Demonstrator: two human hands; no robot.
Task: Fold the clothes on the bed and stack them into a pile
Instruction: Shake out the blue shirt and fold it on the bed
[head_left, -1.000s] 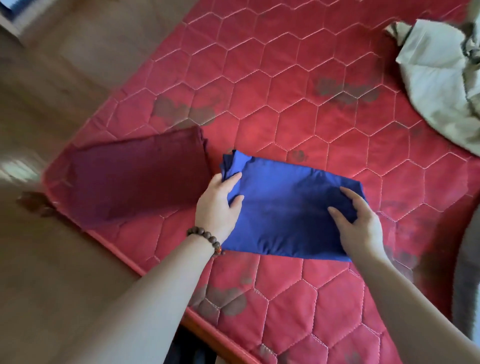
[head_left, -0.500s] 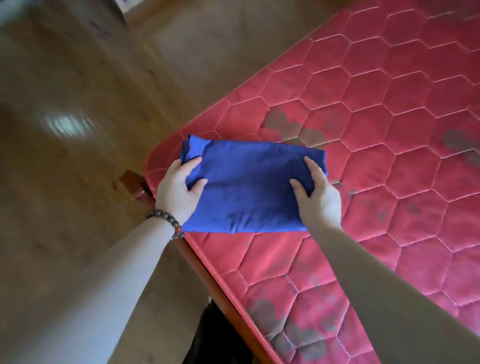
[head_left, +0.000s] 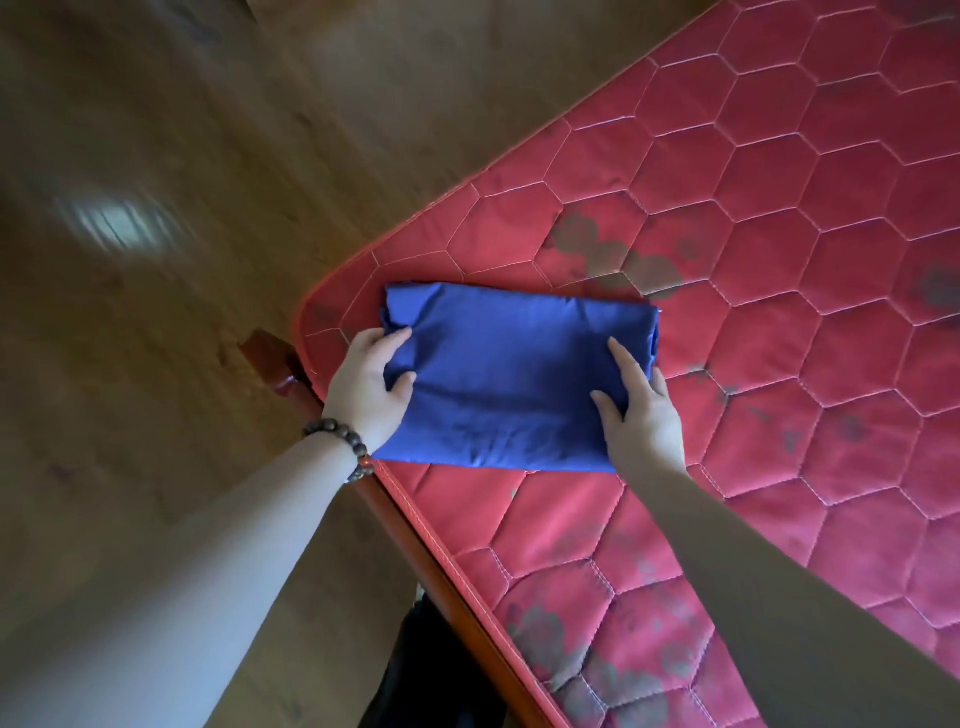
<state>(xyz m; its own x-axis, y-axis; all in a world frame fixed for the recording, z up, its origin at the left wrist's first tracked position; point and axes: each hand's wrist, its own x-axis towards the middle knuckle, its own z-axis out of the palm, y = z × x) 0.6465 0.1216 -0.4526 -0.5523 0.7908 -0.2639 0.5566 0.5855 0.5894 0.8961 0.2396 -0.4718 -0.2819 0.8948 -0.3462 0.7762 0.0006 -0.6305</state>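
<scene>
The folded blue garment (head_left: 519, 379) lies at the red mattress (head_left: 779, 260) corner, the left hand (head_left: 366, 389) pinching its left end, the right hand (head_left: 644, 415) gripping its right end; lower it level, square the edges, then let go gently

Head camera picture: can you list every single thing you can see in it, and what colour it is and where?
folded cloth: one, blue, near the mattress corner
mattress: one, red, quilted in hexagons, dark patches, right side
bed frame: one, reddish-brown wood, under the mattress edge
floor: one, brown wood, left and top
bracelet: one, dark beads, on the left wrist
left hand: one, grips the cloth's left end
right hand: one, holds the cloth's right end
</scene>
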